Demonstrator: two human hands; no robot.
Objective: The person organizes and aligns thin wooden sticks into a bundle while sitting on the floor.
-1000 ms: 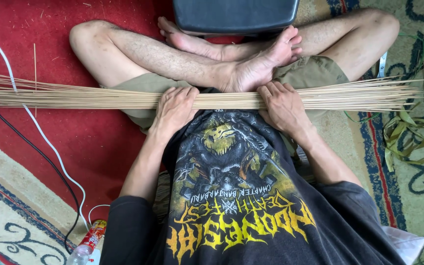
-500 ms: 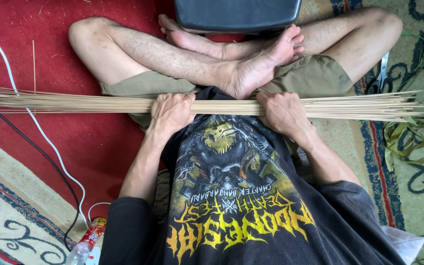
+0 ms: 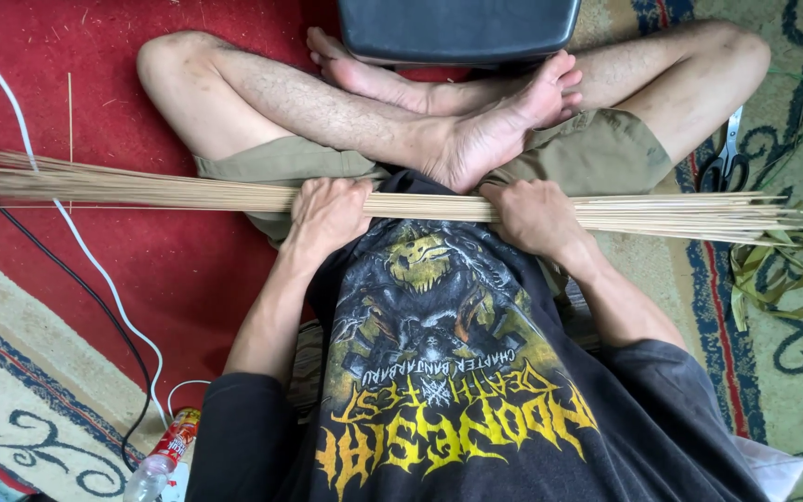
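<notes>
Pale, thin sticks [image 3: 188,191] lie in one long bundle across your lap, running well past both knees, and you grip it with both hands. Your left hand [image 3: 329,212] is curled over the bundle near its middle, fingers wrapped down on top; your right hand [image 3: 533,214] is closed over it the same way, a little apart. Holding at two points seems to keep the loose sticks together and level, and your crossed legs [image 3: 401,121] give the bundle a rest just behind your feet. Scissors [image 3: 725,160] lie on the patterned rug [image 3: 792,372] just past your right knee, with green leaf strips [image 3: 783,260] near the right tips of the sticks. A white cable [image 3: 76,242] and a black one cross the red mat [image 3: 188,279] on your left.

Compared with a second ago, the bundle sits slightly closer to your belly and its right end looks more evenly gathered; your hands hold nearly the same places.
</notes>
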